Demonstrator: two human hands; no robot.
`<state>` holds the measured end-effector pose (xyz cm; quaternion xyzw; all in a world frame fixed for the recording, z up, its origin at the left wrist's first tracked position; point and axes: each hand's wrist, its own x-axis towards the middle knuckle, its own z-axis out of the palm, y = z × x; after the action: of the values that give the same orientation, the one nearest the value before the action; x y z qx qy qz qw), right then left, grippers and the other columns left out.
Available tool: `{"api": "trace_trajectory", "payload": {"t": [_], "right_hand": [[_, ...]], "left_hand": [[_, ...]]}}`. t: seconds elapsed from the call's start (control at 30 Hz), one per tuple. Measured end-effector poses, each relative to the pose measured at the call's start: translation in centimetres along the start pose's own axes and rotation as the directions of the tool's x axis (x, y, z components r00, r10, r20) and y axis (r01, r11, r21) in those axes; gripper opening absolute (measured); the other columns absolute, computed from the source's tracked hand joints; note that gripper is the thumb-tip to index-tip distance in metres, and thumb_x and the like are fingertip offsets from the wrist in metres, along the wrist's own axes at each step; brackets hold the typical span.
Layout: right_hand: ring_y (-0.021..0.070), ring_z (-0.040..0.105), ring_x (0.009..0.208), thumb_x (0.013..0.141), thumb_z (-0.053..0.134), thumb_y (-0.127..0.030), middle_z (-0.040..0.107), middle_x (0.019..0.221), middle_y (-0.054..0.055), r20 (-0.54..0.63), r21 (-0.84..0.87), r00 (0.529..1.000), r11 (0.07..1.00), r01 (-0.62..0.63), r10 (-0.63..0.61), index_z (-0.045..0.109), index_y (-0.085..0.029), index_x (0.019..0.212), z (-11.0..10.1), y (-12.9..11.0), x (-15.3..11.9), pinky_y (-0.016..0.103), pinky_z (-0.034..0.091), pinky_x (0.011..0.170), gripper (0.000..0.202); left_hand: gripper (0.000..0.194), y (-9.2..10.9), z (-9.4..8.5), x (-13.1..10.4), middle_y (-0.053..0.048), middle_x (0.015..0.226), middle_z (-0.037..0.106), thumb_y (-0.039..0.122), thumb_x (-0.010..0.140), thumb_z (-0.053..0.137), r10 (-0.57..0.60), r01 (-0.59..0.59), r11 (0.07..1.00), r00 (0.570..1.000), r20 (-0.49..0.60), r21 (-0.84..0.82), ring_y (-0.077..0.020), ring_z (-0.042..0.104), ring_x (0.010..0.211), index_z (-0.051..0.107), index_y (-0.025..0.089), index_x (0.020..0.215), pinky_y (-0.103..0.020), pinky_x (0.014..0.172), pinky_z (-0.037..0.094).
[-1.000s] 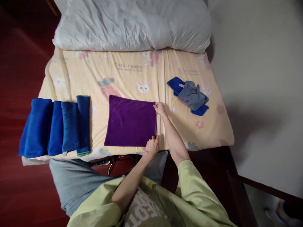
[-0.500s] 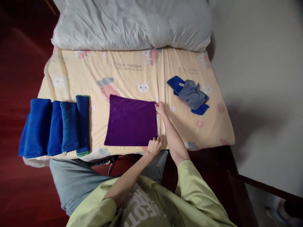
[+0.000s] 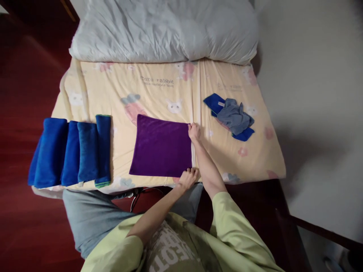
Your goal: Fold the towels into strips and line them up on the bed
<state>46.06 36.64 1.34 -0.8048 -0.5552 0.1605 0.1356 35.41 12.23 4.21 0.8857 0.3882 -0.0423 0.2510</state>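
Note:
A purple towel lies spread flat on the bed, its edges nearly straight. At its near right corner, my left hand is closed with the fingers curled on the edge. My right hand pinches the far right corner. The towel's right edge runs between the two hands. What the fingertips grip underneath is hidden.
Several folded blue towels stand side by side at the bed's left end. A crumpled pile of blue and grey cloths lies to the right. A bundled pale quilt fills the far side, and a wall rises at right.
The whole view has shifted slightly, so the bed appears a little further right. Both hands stay at the towel's right corners, and the towel lies much as before.

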Motion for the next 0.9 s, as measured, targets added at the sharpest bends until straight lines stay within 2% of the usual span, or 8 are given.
{"api": "trace_trajectory", "payload": {"t": [0.1,0.2,0.3,0.33,0.37,0.47,0.6,0.9], "right_hand": [[0.0324,0.063,0.111,0.105,0.037,-0.032,0.066,0.116,0.023,-0.104,-0.024,0.994,1.0,0.012,-0.015,0.06,-0.01,0.126,-0.2,-1.3,-2.0,0.047,0.047,0.096,0.038],[0.0348,0.044,0.139,0.106,0.032,-0.035,0.048,0.149,0.022,-0.184,-0.051,0.953,0.971,0.234,-0.239,0.047,-0.013,0.145,-0.1,-2.2,-6.5,0.056,0.035,0.112,0.048],[0.029,0.022,0.153,0.105,0.034,-0.04,0.029,0.165,0.011,-0.003,-0.06,0.81,0.809,0.585,-0.586,0.037,-0.021,0.156,0.5,-1.7,-12.3,0.055,0.019,0.124,0.054],[0.0272,0.018,0.155,0.105,0.035,-0.042,0.026,0.166,0.008,0.056,-0.053,0.77,0.769,0.638,-0.635,0.035,-0.022,0.157,0.7,-1.1,-13.9,0.053,0.017,0.125,0.056],[0.026,0.017,0.155,0.105,0.034,-0.043,0.024,0.167,0.008,0.083,-0.058,0.764,0.762,0.644,-0.64,0.033,-0.022,0.158,0.9,-0.5,-15.1,0.052,0.016,0.126,0.057],[0.0253,0.017,0.156,0.106,0.028,-0.046,0.021,0.168,0.01,0.043,-0.119,0.846,0.838,0.532,-0.531,0.03,-0.016,0.159,1.1,1.6,-16.2,0.051,0.015,0.126,0.061],[0.025,0.016,0.156,0.106,0.022,-0.051,0.02,0.167,0.012,-0.006,-0.167,0.905,0.893,0.419,-0.426,0.028,-0.011,0.159,1.3,3.4,-14.9,0.05,0.012,0.127,0.067],[0.0274,0.007,0.157,0.105,0.017,-0.047,0.019,0.168,0.011,0.025,-0.253,0.923,0.89,0.379,-0.385,0.029,-0.01,0.159,2.0,2.1,-12.6,0.055,0.004,0.126,0.066]], "left_hand": [[0.029,-1.6,-0.1,-1.9,-0.015,0.121,0.062,0.023,0.099,0.045,0.065,-0.076,0.991,0.993,-0.1,-0.11,-0.0251,0.061,0.107,0.058,0.015,0.124,-0.036,0.084,0.054],[0.039,-5.6,-0.7,-5.7,-0.015,0.136,0.058,0.027,0.101,0.04,-0.053,-0.002,0.988,0.937,-0.344,-0.156,-0.028,0.053,0.127,0.055,0.016,0.135,-0.044,0.105,0.047],[0.052,-11.2,-1.3,-9.9,-0.017,0.161,0.034,0.029,0.101,0.039,-0.285,0.24,0.959,0.796,-0.533,-0.153,-0.0354,0.023,0.152,0.042,0.013,0.151,-0.057,0.121,0.025],[0.056,-13.0,-1.4,-11.2,-0.016,0.165,0.027,0.032,0.102,0.04,-0.328,0.294,0.944,0.767,-0.552,-0.152,-0.0362,0.015,0.154,0.038,0.013,0.154,-0.059,0.123,0.02],[0.059,-14.7,-1.4,-12.3,-0.015,0.166,0.023,0.035,0.101,0.041,-0.352,0.326,0.933,0.752,-0.557,-0.149,-0.0364,0.011,0.155,0.036,0.013,0.156,-0.06,0.124,0.017],[0.064,-18.4,-1.2,-14.9,-0.012,0.168,0.016,0.044,0.101,0.042,-0.389,0.383,0.914,0.739,-0.55,-0.132,-0.0353,0.01,0.156,0.034,0.015,0.158,-0.059,0.125,0.014],[0.067,-20.1,-0.5,-17.1,-0.014,0.168,0.014,0.047,0.102,0.041,-0.408,0.42,0.899,0.709,-0.575,-0.119,-0.0338,0.011,0.156,0.03,0.012,0.159,-0.057,0.125,0.016],[0.072,-20.1,0.5,-20.7,-0.016,0.167,0.014,0.046,0.102,0.043,-0.225,0.26,0.965,0.819,-0.528,-0.008,-0.0309,0.012,0.156,0.021,0.012,0.161,-0.054,0.125,0.022]]}}
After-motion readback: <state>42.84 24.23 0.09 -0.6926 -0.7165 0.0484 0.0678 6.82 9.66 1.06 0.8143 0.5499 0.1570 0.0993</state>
